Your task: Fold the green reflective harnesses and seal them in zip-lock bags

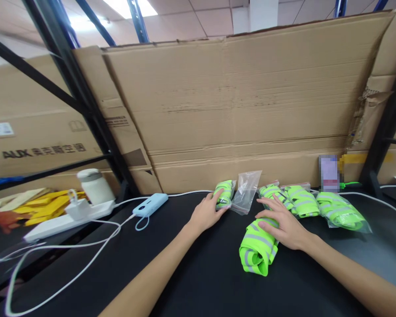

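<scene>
My left hand (pixel 208 213) is closed around the near left side of a small bagged bundle of lime-green reflective strap (pixel 225 193), standing at the cardboard. Beside it a clear plastic zip bag (pixel 247 191) leans with nothing visible inside. Fingers spread, my right hand (pixel 285 224) rests over the far end of a loose roll of reflective strap (pixel 258 247), lime with grey bands. Whether it presses on the roll I cannot tell. Right of it lie more bagged reflective bundles (pixel 302 201), one of them (pixel 341 211) at the far right.
A tall cardboard sheet (pixel 234 101) backs the black table (pixel 198 281). To the left are a light-blue power bank (pixel 151 204), a white power strip (pixel 66 220), looping white cables (pixel 69 281), a bottle (pixel 95 187) and yellow packets (pixel 49 204). A blurred-out phone-like object (pixel 329 173) stands right.
</scene>
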Action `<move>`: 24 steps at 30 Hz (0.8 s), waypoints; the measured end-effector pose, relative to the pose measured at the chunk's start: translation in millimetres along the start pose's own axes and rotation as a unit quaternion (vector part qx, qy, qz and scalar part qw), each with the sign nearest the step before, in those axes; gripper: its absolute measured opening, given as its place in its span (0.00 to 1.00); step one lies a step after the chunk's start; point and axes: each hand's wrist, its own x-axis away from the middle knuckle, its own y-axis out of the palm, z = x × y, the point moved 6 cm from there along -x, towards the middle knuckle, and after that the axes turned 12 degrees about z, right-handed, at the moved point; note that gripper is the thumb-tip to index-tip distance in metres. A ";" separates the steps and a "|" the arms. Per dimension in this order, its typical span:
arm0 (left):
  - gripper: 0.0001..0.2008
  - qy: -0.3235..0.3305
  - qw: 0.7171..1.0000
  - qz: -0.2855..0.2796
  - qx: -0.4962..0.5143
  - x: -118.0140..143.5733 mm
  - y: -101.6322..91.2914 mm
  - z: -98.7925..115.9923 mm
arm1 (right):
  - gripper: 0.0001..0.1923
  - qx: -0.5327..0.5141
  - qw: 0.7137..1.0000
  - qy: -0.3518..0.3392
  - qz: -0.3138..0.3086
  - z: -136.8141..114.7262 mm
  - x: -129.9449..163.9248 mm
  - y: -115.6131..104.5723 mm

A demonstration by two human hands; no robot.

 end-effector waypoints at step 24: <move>0.39 -0.266 0.904 0.060 0.328 -2.1 3.0 -5.3 | 0.34 0.020 1.000 -0.013 0.016 0.5 1.5 3.4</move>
